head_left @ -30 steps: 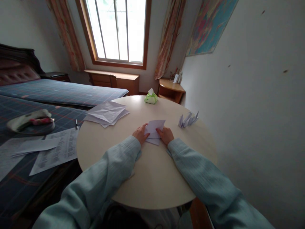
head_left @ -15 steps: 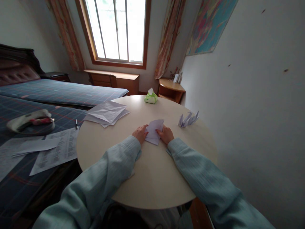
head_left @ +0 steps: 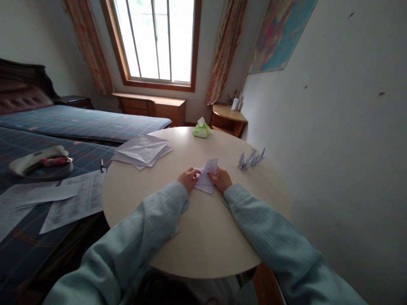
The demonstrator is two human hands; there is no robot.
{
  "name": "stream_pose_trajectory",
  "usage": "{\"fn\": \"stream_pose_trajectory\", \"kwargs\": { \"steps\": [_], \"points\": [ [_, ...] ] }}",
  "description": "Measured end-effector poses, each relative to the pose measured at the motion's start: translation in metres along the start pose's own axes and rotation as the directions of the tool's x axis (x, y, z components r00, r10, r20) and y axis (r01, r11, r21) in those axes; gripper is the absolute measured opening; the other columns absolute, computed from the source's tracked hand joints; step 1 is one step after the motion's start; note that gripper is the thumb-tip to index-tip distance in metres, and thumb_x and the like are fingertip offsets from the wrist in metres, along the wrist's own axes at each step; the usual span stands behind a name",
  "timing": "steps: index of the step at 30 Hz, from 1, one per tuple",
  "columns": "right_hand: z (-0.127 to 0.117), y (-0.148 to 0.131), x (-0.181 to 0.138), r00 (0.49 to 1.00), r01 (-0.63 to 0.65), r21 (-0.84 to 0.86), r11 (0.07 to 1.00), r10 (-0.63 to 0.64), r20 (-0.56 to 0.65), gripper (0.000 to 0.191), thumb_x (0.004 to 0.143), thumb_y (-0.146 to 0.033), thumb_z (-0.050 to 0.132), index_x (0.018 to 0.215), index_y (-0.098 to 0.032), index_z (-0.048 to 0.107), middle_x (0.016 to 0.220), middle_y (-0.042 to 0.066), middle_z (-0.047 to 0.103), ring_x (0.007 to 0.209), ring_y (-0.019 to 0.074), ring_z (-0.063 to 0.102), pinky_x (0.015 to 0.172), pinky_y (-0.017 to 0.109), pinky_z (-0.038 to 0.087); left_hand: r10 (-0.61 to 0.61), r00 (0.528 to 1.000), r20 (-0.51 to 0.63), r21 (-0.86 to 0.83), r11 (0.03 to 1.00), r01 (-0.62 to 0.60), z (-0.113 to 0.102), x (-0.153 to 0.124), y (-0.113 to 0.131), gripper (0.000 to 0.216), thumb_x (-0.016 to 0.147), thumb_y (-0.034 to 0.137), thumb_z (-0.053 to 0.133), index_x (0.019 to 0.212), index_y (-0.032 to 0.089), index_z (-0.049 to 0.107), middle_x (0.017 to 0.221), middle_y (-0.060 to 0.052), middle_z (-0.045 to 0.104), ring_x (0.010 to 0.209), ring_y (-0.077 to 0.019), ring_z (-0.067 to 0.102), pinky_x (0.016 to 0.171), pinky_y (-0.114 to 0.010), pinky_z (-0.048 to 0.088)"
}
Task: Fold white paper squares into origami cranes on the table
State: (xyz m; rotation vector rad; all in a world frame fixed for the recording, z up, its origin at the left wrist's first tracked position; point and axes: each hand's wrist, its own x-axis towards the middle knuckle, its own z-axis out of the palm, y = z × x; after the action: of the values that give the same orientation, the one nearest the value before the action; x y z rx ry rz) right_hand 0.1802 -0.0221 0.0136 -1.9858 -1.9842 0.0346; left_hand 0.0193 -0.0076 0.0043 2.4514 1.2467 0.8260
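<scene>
A small folded sheet of white paper (head_left: 206, 181) lies on the round table (head_left: 210, 241) between my hands, its upper flap raised and bent. My left hand (head_left: 188, 178) pinches the paper's left side with thumb and fingers. On the right edge, my right hand (head_left: 221, 179) grips the raised flap, thumb in front and fingers behind. Part of the paper is hidden by my fingers. Several folded paper figures (head_left: 252, 159) stand to the right of my right hand.
Creased paper sheets (head_left: 144, 150) lie at the table's back left. A green tissue pack (head_left: 201, 128) sits at the far edge. Left of the table, a bed holds printed sheets (head_left: 76, 199), a pen (head_left: 102, 165) and a pale bag-like item (head_left: 41, 162). A wall (head_left: 333, 169) runs along the right.
The paper's upper flap has bent inward on its left side and looks narrower. My left thumb and fingers have shifted slightly at that edge; my right hand has barely moved.
</scene>
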Motion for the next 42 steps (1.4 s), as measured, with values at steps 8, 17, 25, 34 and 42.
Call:
{"fn": "stream_pose_trajectory", "kwargs": {
  "steps": [8,17,25,34,42],
  "points": [
    [-0.001,-0.001,0.000,1.000,-0.017,0.000,1.000,0.017,0.017,0.030,0.077,-0.036,0.040,0.097,-0.015,0.048,0.087,0.007,0.062,0.079,0.0167,0.057,0.062,0.022,0.036,0.022,1.000,0.022,-0.035,0.999,-0.021,0.003,0.000,-0.001,0.017,0.070,0.020,0.050,0.087,0.019,0.057,0.072,0.001,0.051,0.056,-0.0063,0.048,0.062,-0.020,0.042],
    [-0.001,-0.001,-0.001,1.000,-0.003,0.014,1.000,0.003,0.016,0.028,0.077,-0.035,0.040,0.096,-0.016,0.048,0.088,0.007,0.062,0.080,0.0162,0.056,0.063,0.022,0.036,0.037,0.998,0.042,-0.018,0.999,-0.036,0.008,0.001,-0.006,0.020,0.067,0.020,0.053,0.087,0.022,0.057,0.071,0.002,0.052,0.055,-0.0060,0.047,0.059,-0.019,0.042],
    [-0.002,-0.002,-0.001,1.000,-0.018,0.010,1.000,0.018,0.010,0.031,0.076,-0.038,0.041,0.095,-0.015,0.049,0.086,0.007,0.062,0.079,0.0169,0.057,0.062,0.021,0.036,0.109,0.993,0.045,-0.040,0.993,-0.107,0.009,-0.001,-0.006,0.021,0.068,0.019,0.049,0.087,0.021,0.058,0.070,0.002,0.051,0.056,-0.0065,0.046,0.059,-0.019,0.041],
    [-0.004,-0.001,-0.001,0.998,-0.060,-0.035,0.998,0.059,-0.028,0.033,0.077,-0.038,0.040,0.100,-0.015,0.047,0.090,0.008,0.061,0.083,0.0183,0.056,0.065,0.023,0.038,0.135,0.990,0.029,-0.101,0.986,-0.132,0.010,-0.001,-0.003,0.023,0.068,0.013,0.046,0.086,0.020,0.057,0.073,0.001,0.052,0.058,-0.0059,0.048,0.062,-0.019,0.042],
    [-0.003,0.002,0.002,0.987,-0.152,0.006,0.988,0.152,-0.059,0.033,0.074,-0.035,0.043,0.101,-0.016,0.043,0.090,0.008,0.060,0.081,0.0193,0.056,0.064,0.025,0.039,-0.082,0.994,-0.066,-0.041,0.996,0.080,0.004,0.002,-0.005,0.030,0.068,0.012,0.047,0.098,0.018,0.049,0.070,0.002,0.055,0.058,-0.0086,0.050,0.063,-0.022,0.043]
  ]
}}
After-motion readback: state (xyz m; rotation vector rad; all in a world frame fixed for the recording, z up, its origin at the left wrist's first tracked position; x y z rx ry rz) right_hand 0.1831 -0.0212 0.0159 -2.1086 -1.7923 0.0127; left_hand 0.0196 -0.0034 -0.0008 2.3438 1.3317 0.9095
